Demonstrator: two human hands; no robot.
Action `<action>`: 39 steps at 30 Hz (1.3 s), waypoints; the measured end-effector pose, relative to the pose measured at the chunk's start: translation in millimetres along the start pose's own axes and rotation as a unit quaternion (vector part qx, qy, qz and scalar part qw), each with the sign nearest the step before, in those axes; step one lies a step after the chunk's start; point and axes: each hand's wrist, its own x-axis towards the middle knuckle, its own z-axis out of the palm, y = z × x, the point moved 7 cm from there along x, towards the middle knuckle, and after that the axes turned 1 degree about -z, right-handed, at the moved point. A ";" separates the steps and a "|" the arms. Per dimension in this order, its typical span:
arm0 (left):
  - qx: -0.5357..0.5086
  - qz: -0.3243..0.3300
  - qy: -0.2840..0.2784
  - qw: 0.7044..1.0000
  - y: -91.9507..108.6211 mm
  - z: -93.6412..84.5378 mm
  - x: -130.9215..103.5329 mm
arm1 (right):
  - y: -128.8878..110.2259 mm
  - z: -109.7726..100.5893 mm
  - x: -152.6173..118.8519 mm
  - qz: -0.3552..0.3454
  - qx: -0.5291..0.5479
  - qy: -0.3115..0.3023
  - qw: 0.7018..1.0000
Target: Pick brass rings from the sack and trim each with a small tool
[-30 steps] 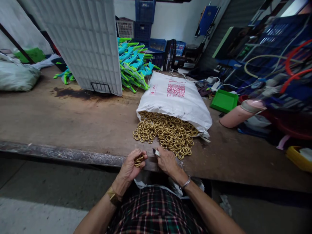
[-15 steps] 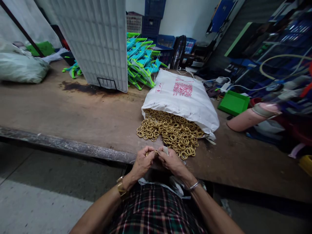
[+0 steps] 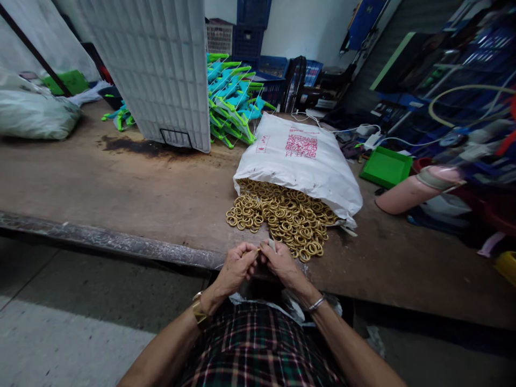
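Gold rings (image 3: 296, 223) spill from the open mouth of a white sack (image 3: 300, 153) lying on the brown table (image 3: 161, 193). Just in front of the heap, at the table's front edge, my left hand (image 3: 238, 264) pinches a small gold ring (image 3: 258, 250), mostly covered by the fingers. Close beside it my right hand (image 3: 282, 263) is closed, fingertips near the same ring. A small pale flat piece (image 3: 272, 245) sticks up between its fingers; what else it holds is hidden.
A grey ribbed panel (image 3: 161, 70) stands behind on the left, beside green and blue plastic parts (image 3: 231, 102). On the right are a green tray (image 3: 386, 166) and a pink bottle (image 3: 415, 189). A pale bag (image 3: 38, 114) lies far left.
The ring between the hands shows less and looks turned more edge-on. The fingertips have shifted slightly, and the pale piece in my right hand has tilted and moved a little left.
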 end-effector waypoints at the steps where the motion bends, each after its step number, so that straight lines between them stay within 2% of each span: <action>1: 0.000 -0.002 -0.010 1.000 -0.4 1.0 0.1 | -0.6 -0.5 -0.1 -0.002 -0.007 0.004 1.000; 5: -0.013 0.004 -0.031 0.999 -1.0 4.2 -0.2 | -2.9 -0.2 0.2 -0.011 -0.021 0.009 1.000; 9: -0.094 -0.001 -0.034 0.995 -4.0 4.8 -0.1 | -7.8 -4.0 1.5 -0.038 -0.050 0.026 0.998; 12: -0.141 -0.010 -0.023 0.990 -6.1 1.9 1.0 | -11.2 -10.2 0.5 -0.075 -0.135 0.063 0.986; 14: -0.150 -0.012 -0.018 0.989 -6.4 0.3 1.7 | -13.6 -8.1 -2.1 -0.109 -0.210 0.060 0.970; 19: -0.122 0.003 -0.007 0.992 -3.6 -0.8 2.8 | -15.8 5.1 -9.1 -0.154 -0.304 0.002 0.940; 25: -0.082 0.002 0.013 0.997 -5.5 -1.0 4.3 | -16.8 8.1 -9.8 -0.152 -0.373 -0.011 0.915; 39: 0.026 0.041 0.022 0.999 1.5 -5.4 3.1 | -16.3 9.7 -9.0 -0.140 -0.391 -0.035 0.909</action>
